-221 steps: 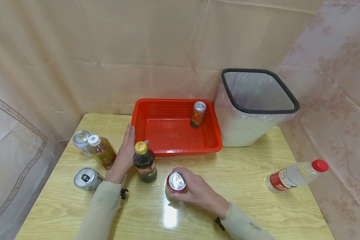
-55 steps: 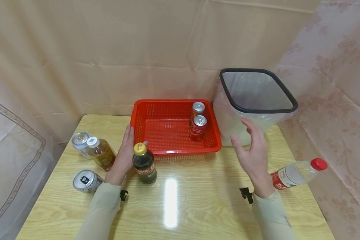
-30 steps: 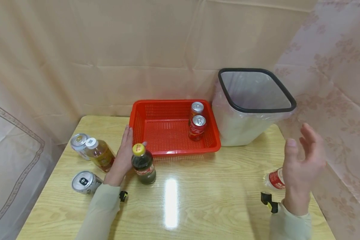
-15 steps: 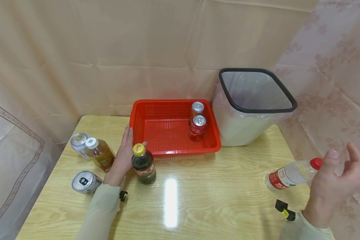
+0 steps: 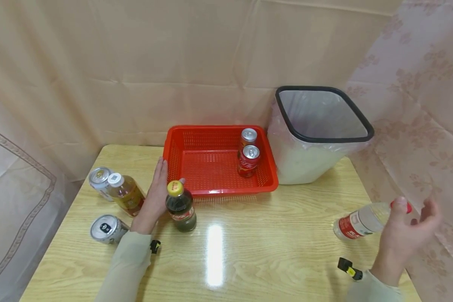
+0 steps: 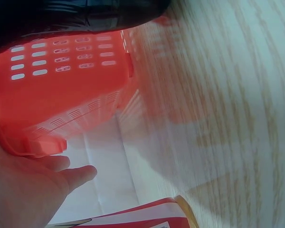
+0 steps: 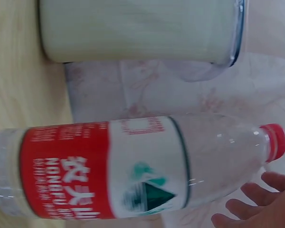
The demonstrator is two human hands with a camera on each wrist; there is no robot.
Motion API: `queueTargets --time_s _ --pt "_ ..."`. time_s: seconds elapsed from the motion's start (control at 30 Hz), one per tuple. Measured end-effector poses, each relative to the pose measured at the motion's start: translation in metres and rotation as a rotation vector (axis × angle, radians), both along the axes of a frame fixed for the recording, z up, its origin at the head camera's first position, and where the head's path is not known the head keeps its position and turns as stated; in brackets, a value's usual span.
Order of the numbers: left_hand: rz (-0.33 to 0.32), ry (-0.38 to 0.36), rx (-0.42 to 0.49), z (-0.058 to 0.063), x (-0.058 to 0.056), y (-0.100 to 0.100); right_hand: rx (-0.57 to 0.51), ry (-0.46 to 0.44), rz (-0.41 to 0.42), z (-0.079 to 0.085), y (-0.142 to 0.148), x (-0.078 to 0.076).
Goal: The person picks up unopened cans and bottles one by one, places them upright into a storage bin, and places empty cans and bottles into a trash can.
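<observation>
My left hand rests against the front left corner of the red plastic basket, its fingers straight along the side. A cola bottle with a yellow cap stands just right of that hand. My right hand is beside a clear water bottle with a red cap, fingers loosely bent and holding nothing. It overlaps the bottle's upper part in the head view. In the right wrist view, fingertips show a little apart from the bottle's shoulder. A red cola can and an orange can stand in the basket.
Left of my left hand are a tea bottle with a white cap, a silver can behind it and a grey can in front. A lined waste bin with a black rim stands right of the basket.
My right hand put the red can into the basket, let go and moved right past the water bottle, then slightly back left towards its cap. My left hand stays at the basket.
</observation>
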State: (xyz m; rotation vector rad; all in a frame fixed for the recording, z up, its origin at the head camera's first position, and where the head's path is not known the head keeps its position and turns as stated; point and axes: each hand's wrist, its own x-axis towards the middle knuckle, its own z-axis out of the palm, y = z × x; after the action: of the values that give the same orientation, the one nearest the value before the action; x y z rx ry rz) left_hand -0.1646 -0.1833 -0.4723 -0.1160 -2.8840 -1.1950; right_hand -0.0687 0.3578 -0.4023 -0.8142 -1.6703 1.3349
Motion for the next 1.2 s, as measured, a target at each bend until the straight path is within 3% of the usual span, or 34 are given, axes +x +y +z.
queueTargets --time_s 0.23,0.47,0.6,0.8,1.2 --pt "0.003 0.014 -0.005 0.0 0.0 0.0 -0.101 0.122 0.029 -0.02 0.001 -0.003" --pt "0.004 0.013 0.016 -0.001 0.001 0.001 -0.221 0.13 0.053 -0.032 0.003 -0.006" --pt "0.005 0.011 0.02 -0.002 0.001 0.0 -0.266 0.179 0.071 -0.036 0.002 -0.008" --pt "0.004 0.008 0.02 -0.002 0.0 0.0 -0.239 0.146 0.109 -0.044 0.0 -0.011" --pt "0.005 0.033 0.016 0.0 0.001 0.001 -0.014 0.071 0.085 -0.052 0.002 -0.016"
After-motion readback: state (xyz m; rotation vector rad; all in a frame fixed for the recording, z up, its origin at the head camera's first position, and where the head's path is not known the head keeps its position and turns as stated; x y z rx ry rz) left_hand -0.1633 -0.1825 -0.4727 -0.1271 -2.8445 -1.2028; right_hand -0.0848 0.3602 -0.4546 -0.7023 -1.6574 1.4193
